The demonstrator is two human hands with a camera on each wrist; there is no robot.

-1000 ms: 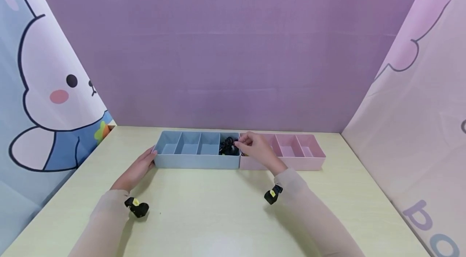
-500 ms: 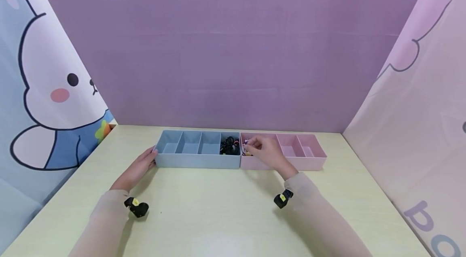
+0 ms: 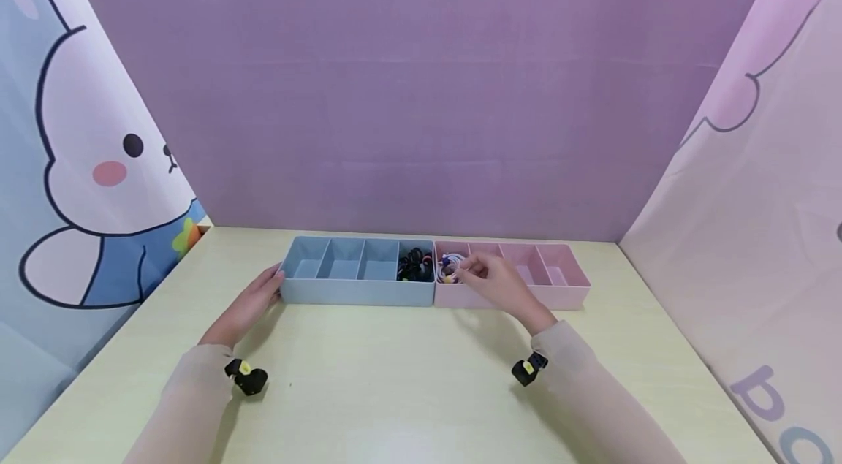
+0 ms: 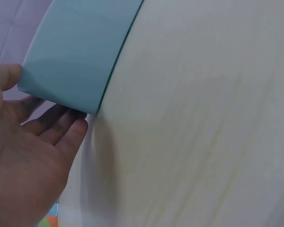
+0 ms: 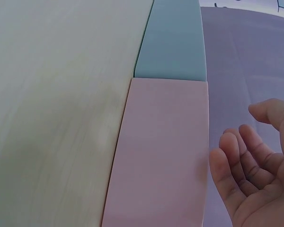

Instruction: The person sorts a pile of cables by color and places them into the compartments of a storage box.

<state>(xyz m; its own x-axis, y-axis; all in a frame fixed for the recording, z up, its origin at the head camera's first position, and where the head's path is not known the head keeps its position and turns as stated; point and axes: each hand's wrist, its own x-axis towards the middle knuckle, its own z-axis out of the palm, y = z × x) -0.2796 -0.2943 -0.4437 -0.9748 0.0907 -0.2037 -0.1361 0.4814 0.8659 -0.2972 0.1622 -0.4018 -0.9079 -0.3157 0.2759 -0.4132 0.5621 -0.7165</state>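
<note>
In the head view, a blue divided box (image 3: 358,294) and a pink divided box (image 3: 559,296) stand end to end on the table. The blue box's rightmost compartment holds black coiled cables (image 3: 416,265). White coiled cables (image 3: 450,267) lie in the pink box's leftmost compartment. My left hand (image 3: 248,303) touches the left end of the blue box, thumb near its rim and fingers along the end wall. Over the pink box, just right of the white cables, hovers my right hand (image 3: 503,288). Its fingers (image 5: 227,175) are loosely bent, with nothing between them and the thumb in the right wrist view.
The light wooden table (image 3: 395,391) runs up to a purple backdrop (image 3: 421,99). Printed cloths close off both sides, with a rabbit picture (image 3: 112,128) on the left. Each wrist carries a small black camera, such as the right one (image 3: 529,369).
My right hand has moved right, from the edge of the black cables' compartment across the pink box, uncovering the white cables. The left hand stays at the blue box's end.
</note>
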